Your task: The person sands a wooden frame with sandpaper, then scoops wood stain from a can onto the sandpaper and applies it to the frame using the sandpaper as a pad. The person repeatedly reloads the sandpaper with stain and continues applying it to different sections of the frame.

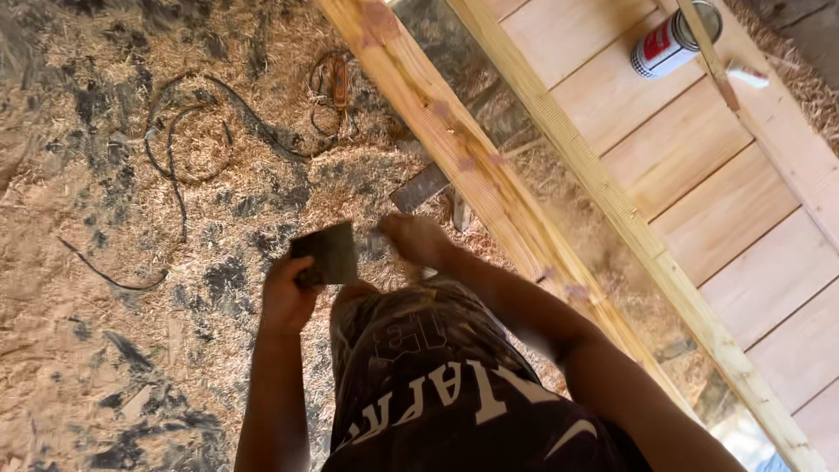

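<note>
Floor (105, 288) is covered in wood shavings and sawdust, with dark patches showing through. A dark cable (179, 144) is looped on the shavings at upper left; a second, reddish-brown coil (332, 92) lies just right of it. A flat metal blade (419, 186) is seen on the shavings beside the timber frame (489, 188). At right, a plank panel (725, 201) carries a red-and-white can (669, 42), lying on its side.
</note>
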